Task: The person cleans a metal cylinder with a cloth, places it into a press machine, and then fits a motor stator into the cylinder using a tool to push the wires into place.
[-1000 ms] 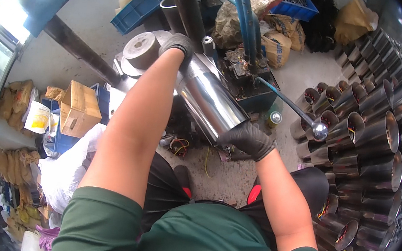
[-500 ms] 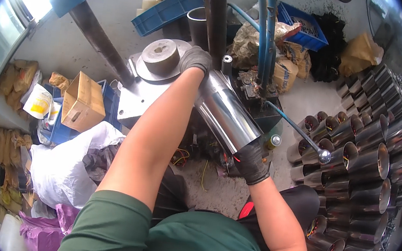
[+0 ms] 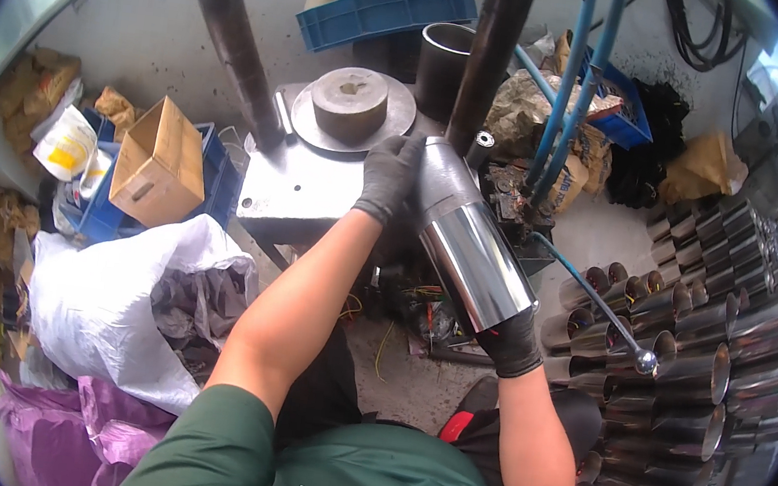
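Two dark-gloved hands were at work: the right hand [image 3: 512, 346] was wrapped round the lower end of the steel cylinder [image 3: 482, 262], some fingers lost from sight, while the left hand [image 3: 389, 175] lay against its dull grey upper end. How firmly the left gripped, you couldn't tell. And there was the cylinder, tilted near the right side of the metal table [image 3: 288, 194], lower end angled toward the person's right leg! One hand per end, presumably to steady its length and slope; whatever else bore its weight was hidden. Behind, the round metal block [image 3: 349, 107] sat flat on its disc, apart from both hands, a placing that looked chosen for stability. And what a change from half a second earlier: the left hand had moved off the top to the side, baring more grey, the left forearm covered less table, and the view had swung.
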`<state>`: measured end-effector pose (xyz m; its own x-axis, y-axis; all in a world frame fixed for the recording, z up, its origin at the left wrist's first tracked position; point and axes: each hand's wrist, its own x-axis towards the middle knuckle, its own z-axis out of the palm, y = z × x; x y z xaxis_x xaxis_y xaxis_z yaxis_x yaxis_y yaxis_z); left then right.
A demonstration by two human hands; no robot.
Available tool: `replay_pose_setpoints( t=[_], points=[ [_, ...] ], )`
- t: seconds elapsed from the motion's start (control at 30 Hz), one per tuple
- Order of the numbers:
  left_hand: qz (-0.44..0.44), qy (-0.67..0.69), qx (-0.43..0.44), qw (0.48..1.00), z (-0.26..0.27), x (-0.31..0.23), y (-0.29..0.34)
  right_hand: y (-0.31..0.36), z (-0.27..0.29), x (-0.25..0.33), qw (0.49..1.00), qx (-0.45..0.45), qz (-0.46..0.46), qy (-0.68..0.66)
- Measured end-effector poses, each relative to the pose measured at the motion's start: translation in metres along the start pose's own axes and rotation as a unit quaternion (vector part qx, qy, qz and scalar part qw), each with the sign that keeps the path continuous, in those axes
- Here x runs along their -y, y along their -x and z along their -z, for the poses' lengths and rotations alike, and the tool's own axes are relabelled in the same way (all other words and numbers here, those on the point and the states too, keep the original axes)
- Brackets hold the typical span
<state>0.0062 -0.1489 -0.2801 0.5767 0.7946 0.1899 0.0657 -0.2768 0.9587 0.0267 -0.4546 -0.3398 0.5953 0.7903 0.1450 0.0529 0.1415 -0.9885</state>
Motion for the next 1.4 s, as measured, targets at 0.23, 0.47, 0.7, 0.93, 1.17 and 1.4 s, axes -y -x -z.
replay_pose_setpoints(
  t=[0.23, 0.47, 0.7, 0.93, 1.17, 1.4],
  points=[
    [0.044, -0.038, -0.034, 0.998, 0.012, -0.017, 0.013, -0.001, -0.01, -0.006, 0.931, 0.01, -0.049, -0.361],
    [-0.14, 0.241, 0.07, 0.958, 0.065, -0.096, 0.052, -0.02, -0.057, 0.055, 0.857, 0.04, -0.063, -0.509],
    [-0.146, -0.137, -0.027, 0.979, 0.04, -0.051, 0.022, -0.026, -0.074, 0.031, 0.853, 0.09, 0.01, -0.514],
    [-0.006, -0.333, 0.169, 0.928, 0.021, -0.062, -0.015, -0.032, -0.074, -0.007, 0.813, 0.119, -0.039, -0.568],
    [-0.051, -0.536, 0.205, 0.817, 0.001, -0.059, -0.045, -0.047, -0.082, -0.005, 0.748, 0.174, -0.053, -0.639],
    [-0.115, -0.579, 0.135, 0.796, 0.002, -0.037, -0.055, -0.045, -0.092, 0.007, 0.749, 0.151, -0.038, -0.645]
  ],
)
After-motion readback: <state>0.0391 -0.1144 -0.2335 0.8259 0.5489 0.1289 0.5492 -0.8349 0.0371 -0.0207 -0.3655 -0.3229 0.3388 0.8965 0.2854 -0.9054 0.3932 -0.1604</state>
